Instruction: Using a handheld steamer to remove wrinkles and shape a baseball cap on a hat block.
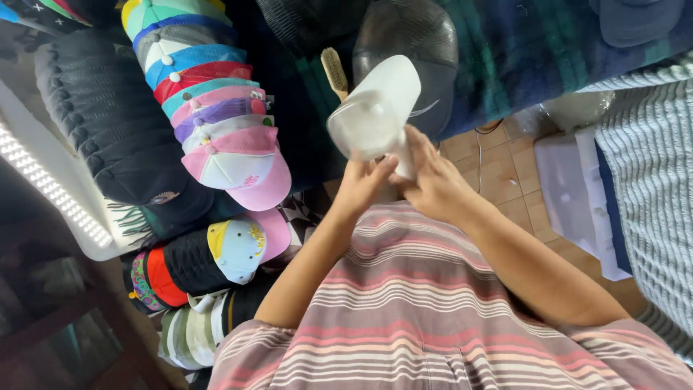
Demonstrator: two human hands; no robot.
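Head view looks straight down a striped shirt (426, 318) to two bare forearms that meet in front of the chest. Both hands are on a white plastic cap form (375, 108), a hollow moulded piece whose open, translucent end faces the camera. It is held up in the air between the chest and a dark cap (415, 43) just beyond it.

Risk first. The form is smooth and is held only at its narrow lower end, so I judge it could twist or slip out of the fingers. It could then drop onto the tiled floor (498, 166) or knock the wooden brush (333, 71) just behind it. A wide swing to the left could also topple the leaning stack of coloured caps (216, 115).

Left hand (361, 184) is curled, its fingertips pressed on the underside of the form's rim. Right hand (433, 184) is closed round the base of the form, thumb across the front; how firm that hold is I cannot tell.

Farther out, a row of dark caps (108, 123) lies left of the coloured stack, beside a lit LED panel (50, 188). A plaid cloth (548, 50) covers the far side.
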